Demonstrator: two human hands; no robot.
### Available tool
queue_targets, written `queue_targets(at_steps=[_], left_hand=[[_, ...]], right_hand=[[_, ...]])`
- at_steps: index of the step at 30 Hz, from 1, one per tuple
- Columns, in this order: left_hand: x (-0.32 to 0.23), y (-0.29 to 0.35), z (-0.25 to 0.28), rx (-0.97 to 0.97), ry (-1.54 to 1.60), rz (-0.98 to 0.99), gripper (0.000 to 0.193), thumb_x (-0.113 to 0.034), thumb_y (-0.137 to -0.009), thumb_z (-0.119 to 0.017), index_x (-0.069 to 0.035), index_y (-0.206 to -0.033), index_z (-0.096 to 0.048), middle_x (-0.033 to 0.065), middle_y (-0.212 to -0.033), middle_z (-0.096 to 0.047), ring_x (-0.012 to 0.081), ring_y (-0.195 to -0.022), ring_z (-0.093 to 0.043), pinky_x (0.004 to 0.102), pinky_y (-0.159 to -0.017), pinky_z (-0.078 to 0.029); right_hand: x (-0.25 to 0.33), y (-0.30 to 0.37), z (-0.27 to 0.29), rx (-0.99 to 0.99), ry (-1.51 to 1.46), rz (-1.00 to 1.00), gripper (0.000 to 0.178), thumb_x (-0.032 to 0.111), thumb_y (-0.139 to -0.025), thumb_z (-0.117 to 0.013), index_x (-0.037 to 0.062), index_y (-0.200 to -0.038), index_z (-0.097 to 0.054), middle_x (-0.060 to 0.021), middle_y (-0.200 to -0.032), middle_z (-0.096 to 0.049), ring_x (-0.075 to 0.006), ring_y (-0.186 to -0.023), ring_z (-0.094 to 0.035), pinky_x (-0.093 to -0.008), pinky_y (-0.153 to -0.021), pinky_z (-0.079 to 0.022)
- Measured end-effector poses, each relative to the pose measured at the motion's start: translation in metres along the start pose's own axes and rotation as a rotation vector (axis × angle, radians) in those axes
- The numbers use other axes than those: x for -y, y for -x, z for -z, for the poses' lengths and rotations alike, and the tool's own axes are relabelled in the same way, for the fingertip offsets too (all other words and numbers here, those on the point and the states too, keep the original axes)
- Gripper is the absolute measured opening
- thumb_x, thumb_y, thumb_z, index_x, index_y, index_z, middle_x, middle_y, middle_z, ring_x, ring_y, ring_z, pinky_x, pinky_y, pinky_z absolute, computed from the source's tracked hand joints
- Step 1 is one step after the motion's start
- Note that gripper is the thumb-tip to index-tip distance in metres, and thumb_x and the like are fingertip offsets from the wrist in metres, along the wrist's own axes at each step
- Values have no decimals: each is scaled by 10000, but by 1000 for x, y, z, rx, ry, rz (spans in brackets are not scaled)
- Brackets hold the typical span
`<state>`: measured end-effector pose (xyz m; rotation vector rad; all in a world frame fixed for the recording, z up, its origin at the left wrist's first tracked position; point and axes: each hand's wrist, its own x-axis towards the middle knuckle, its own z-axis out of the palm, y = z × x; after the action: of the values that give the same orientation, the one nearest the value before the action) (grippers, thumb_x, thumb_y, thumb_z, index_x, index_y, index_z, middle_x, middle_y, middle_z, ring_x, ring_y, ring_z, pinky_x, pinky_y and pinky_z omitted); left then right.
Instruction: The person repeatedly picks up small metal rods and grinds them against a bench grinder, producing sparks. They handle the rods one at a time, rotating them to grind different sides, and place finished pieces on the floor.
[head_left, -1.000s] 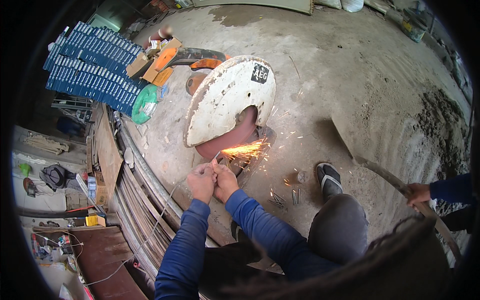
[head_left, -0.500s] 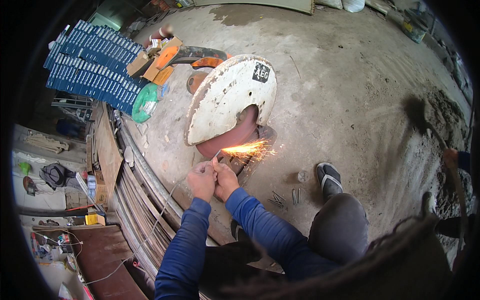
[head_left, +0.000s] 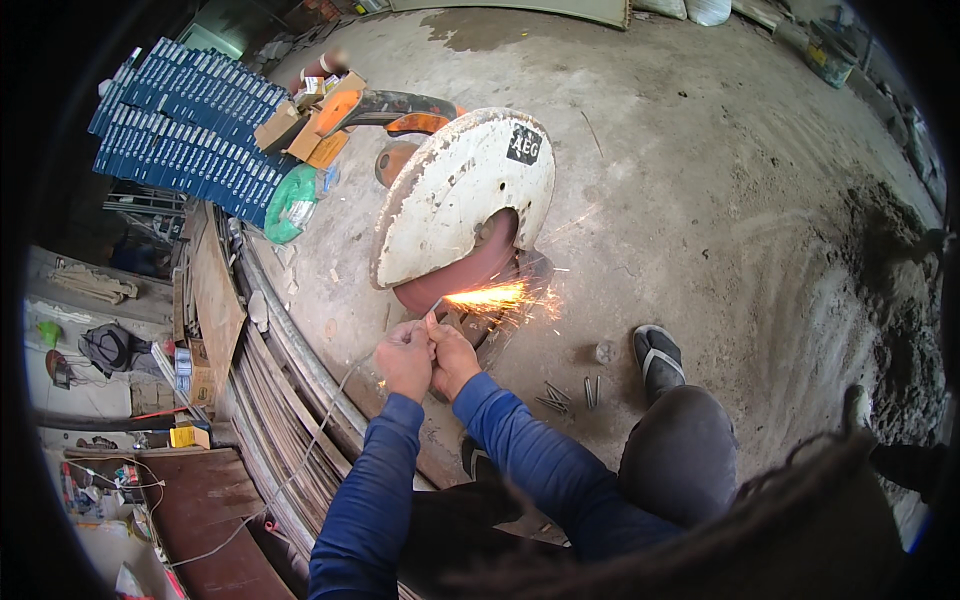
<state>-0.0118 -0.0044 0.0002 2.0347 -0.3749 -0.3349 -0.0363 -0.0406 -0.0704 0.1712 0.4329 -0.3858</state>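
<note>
My left hand and my right hand are pressed together, both pinching a thin metal rod. The rod's tip touches the reddish cutting disc of a chop saw with a white round guard. Orange sparks spray rightward from the contact point. Both blue sleeves come up from the lower edge. My sandalled foot rests on the concrete to the right.
Short cut metal pieces lie on the concrete near my foot. Stacked blue boxes and cardboard sit at upper left beside a green wire coil. Long metal bars run along the left. A dirt pile lies far right.
Another person's arm and long-handled tool at the right edge have left the view. My hands stay at the disc and sparks keep flying.
</note>
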Motion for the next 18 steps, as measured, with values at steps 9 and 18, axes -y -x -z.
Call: queue_targets(at_steps=[9,18], left_hand=[[1,0,1,1,-9,13,144,-68,-925,-633,53,-889,-702,28,-641,-630,62,-533,-552,225,-473,-441],[0,-7,27,337,109,253,183,-105,-974,-544,32,-905,-645,32,-658,-590,93,-510,-507,237,-458,-395]], right_hand=[[-2,-3,5,48,-40,-19,266,267,-969,-645,89,-788,-565,11,-641,-531,-89,-521,-439,-238,-483,-354],[-6,41,-13,-84,186,287,221,205,-954,-668,-2,-945,-590,-38,-672,-586,-112,-504,-504,-270,-443,-397]])
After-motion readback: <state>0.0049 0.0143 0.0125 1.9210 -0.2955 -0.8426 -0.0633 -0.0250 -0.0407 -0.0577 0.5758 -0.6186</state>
